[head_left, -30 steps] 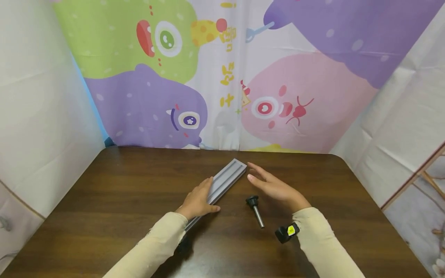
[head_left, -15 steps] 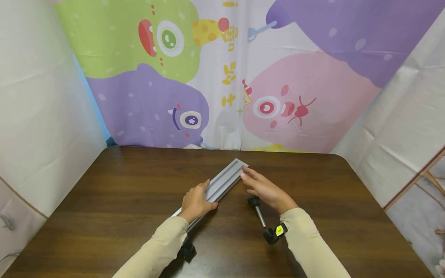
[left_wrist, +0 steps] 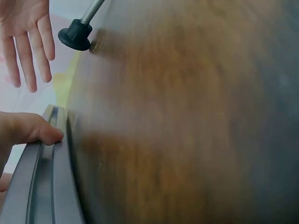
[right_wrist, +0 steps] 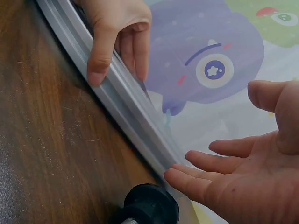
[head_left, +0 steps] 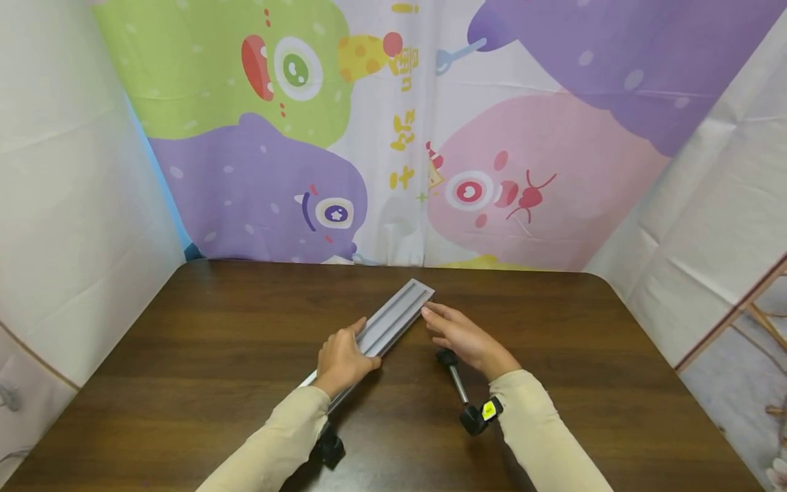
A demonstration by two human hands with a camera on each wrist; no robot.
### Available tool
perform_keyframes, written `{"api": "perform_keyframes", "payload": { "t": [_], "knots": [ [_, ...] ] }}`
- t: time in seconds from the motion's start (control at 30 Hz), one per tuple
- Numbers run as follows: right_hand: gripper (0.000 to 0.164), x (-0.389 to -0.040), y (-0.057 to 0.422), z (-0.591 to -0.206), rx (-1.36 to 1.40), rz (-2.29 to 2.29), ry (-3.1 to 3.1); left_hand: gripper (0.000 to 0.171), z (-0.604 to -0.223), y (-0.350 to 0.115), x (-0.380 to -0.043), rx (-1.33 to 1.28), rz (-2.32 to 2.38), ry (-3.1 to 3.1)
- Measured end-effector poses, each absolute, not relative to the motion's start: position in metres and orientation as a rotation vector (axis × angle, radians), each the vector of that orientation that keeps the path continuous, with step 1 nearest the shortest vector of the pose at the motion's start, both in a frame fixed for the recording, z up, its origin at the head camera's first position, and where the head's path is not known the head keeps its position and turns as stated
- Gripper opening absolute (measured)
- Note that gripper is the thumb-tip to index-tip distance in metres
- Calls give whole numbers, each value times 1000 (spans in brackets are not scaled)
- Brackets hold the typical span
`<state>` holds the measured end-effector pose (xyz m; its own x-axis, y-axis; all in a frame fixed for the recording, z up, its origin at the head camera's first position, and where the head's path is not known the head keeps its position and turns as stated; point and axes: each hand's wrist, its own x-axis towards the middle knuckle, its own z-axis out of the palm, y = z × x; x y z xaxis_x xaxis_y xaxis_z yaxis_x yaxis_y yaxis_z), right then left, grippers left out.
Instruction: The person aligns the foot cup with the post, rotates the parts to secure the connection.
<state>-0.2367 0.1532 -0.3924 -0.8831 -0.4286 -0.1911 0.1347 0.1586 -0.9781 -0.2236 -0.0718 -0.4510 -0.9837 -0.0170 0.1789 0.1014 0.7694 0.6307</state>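
A long grey aluminium profile [head_left: 399, 314] with lengthwise grooves lies diagonally on the table. My left hand [head_left: 341, 362] grips it near the middle, its thumb against the near edge and the fingers over the far side. My right hand [head_left: 467, 335] is by the far end of the profile; in the right wrist view its palm is turned up with fingers extended, fingertips close to the metal. Whether they touch it I cannot tell. A levelling foot [left_wrist: 77, 35], with a round black base and a threaded metal rod, lies just below my right hand.
The dark wooden table [head_left: 215, 342] ends at a curtain [head_left: 393, 225] printed with cartoon monsters. White cloth hangs at both sides. Black wrist cameras [head_left: 473, 418] stick out under both sleeves, the right one close to the rod's end.
My right hand has moved left and slightly down, closer to the profile's far end. My left hand has shifted slightly back along the profile, its thumb now pressed to the edge.
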Motion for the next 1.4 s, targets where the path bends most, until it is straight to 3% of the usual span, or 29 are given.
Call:
{"api": "perform_keyframes", "payload": {
  "t": [0.5, 0.87, 1.4],
  "knots": [
    [62, -251, 117, -405, -112, -1962, 1859, 78, -448, -82, -214, -91, -1064, -2533],
    [31, -264, 79, -419, 173, -2382, 1556, 77, -447, -81, -210, -126, -1062, -2481],
    [34, -270, 70, -418, 293, -2430, 1650, 75, -447, -82, -209, -111, -1059, -2462]
  ]
}}
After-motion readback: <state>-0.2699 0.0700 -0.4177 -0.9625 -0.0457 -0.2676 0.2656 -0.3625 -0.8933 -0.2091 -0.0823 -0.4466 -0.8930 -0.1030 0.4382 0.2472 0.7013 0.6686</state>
